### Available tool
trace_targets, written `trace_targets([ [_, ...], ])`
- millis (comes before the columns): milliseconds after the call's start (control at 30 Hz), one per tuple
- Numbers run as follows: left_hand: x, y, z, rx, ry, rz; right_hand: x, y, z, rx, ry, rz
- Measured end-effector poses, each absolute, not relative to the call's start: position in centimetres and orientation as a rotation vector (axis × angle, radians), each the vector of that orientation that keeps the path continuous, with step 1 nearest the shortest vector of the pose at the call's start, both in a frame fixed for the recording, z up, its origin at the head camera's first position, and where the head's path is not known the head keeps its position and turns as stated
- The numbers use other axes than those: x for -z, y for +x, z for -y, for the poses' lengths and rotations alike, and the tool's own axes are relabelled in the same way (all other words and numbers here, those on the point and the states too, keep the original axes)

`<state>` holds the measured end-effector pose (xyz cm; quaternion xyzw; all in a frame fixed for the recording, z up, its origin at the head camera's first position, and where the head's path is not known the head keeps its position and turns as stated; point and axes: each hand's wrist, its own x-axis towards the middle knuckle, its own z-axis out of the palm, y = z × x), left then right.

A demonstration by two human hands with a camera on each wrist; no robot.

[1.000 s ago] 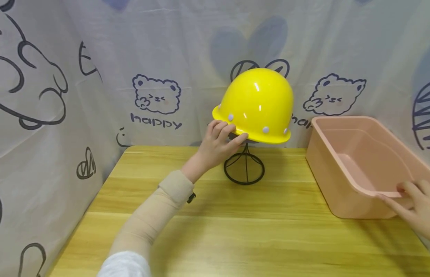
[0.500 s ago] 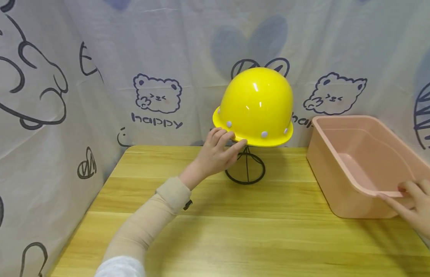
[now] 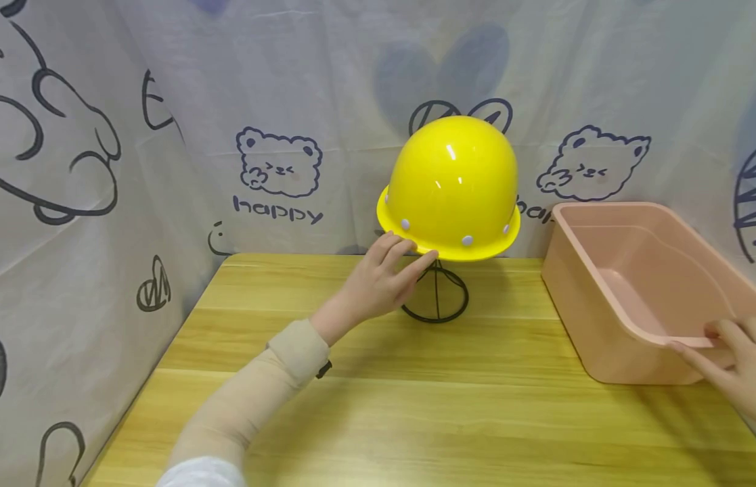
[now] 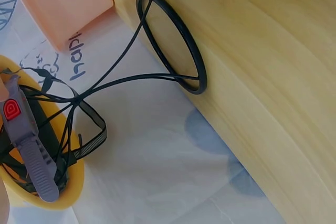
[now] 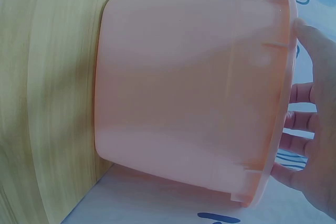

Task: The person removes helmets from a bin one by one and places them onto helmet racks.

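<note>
A glossy yellow hard hat [image 3: 457,182] with white rivets sits over a black wire stand [image 3: 437,320]. My left hand [image 3: 378,281] holds the near left part of its brim, fingers and thumb at the edge. From below, in the left wrist view, the hat's dark inner harness and grey adjuster strap [image 4: 38,169] with a red mark show around the stand's wires. At the right, my right hand [image 3: 743,365] grips the near rim of a pink plastic tub [image 3: 587,318]. In the right wrist view its thumb and fingers lie along that rim.
All of this stands on a wooden table [image 3: 451,419]. White cloth [image 3: 353,81] printed with bears and hearts hangs behind and along the left side. The tub stands near the table's right edge.
The hat's brim has come lower and the hat sits less tilted on the stand. My left hand has gone down slightly with it. The right hand and tub hold still.
</note>
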<state>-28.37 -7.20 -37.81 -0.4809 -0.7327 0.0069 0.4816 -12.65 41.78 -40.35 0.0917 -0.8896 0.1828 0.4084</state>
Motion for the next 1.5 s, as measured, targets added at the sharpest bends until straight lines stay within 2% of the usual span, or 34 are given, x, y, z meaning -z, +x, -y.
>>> trace_targets([
  [700, 39.0, -26.5, 7.6, 0.036, -1.128, 1.929, 40.2, -12.5, -42.2, -0.498, 0.175, 2.281],
  [1500, 38.5, -25.8, 7.4, 0.001, -1.045, 2.022, 40.6, -12.9, -42.8, -0.541, 0.174, 2.275],
])
